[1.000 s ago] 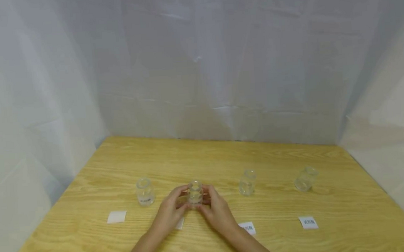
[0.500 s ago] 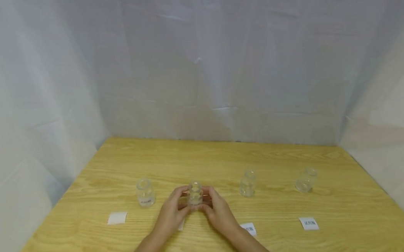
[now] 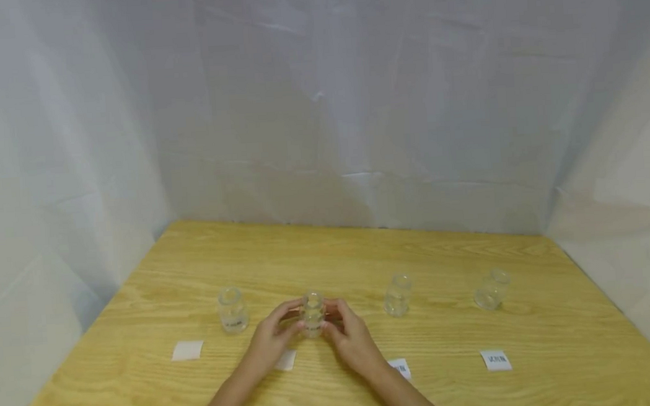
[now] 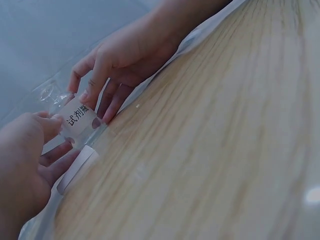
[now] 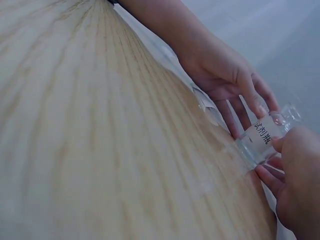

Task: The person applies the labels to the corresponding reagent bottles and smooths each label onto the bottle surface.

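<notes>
A small clear glass bottle [image 3: 312, 315] stands upright on the wooden table between my two hands. Its front bears a white label [image 4: 79, 118] with dark characters. My left hand [image 3: 269, 343] holds the bottle's left side, thumb at the front and fingers curled behind. From the other side my right hand [image 3: 356, 344] holds it the same way, as the right wrist view also shows with its thumb and fingers around the bottle [image 5: 262, 137]. Partly behind my left wrist lies a white paper slip [image 3: 285, 360]. Some fingertips are hidden behind the glass.
One labelled glass bottle [image 3: 233, 311] stands to the left; two others, an upright bottle [image 3: 399, 295] and a tilted-looking bottle [image 3: 492, 289], are to the right. Paper slips lie nearer: a blank slip [image 3: 187, 350], a printed slip [image 3: 400, 368] and another printed slip [image 3: 496, 360]. White sheeting [image 3: 347, 102] encloses the table.
Both thumbs have moved slightly up the front of the bottle, and its lower label shows more. My left hand has shifted a little, uncovering more of the paper slip.
</notes>
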`<state>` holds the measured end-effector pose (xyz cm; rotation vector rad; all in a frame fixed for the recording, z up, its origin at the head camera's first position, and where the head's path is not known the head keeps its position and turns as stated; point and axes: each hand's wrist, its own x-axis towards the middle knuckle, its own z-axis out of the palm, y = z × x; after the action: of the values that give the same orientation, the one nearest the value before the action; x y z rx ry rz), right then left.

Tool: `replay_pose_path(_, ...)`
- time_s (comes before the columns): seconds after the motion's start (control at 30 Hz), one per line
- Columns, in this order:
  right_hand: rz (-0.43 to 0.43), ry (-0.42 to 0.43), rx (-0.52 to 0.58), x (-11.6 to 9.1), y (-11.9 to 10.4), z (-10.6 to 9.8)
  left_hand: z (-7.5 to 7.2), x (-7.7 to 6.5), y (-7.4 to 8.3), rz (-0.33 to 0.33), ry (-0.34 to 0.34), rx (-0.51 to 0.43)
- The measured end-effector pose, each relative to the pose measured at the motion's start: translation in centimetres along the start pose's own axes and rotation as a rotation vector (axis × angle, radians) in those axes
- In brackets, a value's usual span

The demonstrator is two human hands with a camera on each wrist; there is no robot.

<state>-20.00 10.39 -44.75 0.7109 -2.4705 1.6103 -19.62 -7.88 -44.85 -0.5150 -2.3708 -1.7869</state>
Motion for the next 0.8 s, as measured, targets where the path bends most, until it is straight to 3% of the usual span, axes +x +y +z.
replay_pose_path(0.23,0.009,0.004,0.02,-0.3,-3.2,-0.7,0.1,0.0,0.1,-0.048,0.014,-0.041)
replay_pose_path(0.57,0.033,-0.012,0.063,-0.3,-3.7,-0.8,0.4,0.0,0.3,-0.012,0.021,-0.083)
replay_pose_path(0.67,0.058,0.01,0.063,-0.3,-2.7,-0.7,0.4,-0.1,1.0,0.078,0.055,-0.058)
replay_pose_path(0.8,0.078,0.075,0.021,-0.2,-0.9,-0.9,0.7,0.0,1.5,0.312,0.177,0.037)
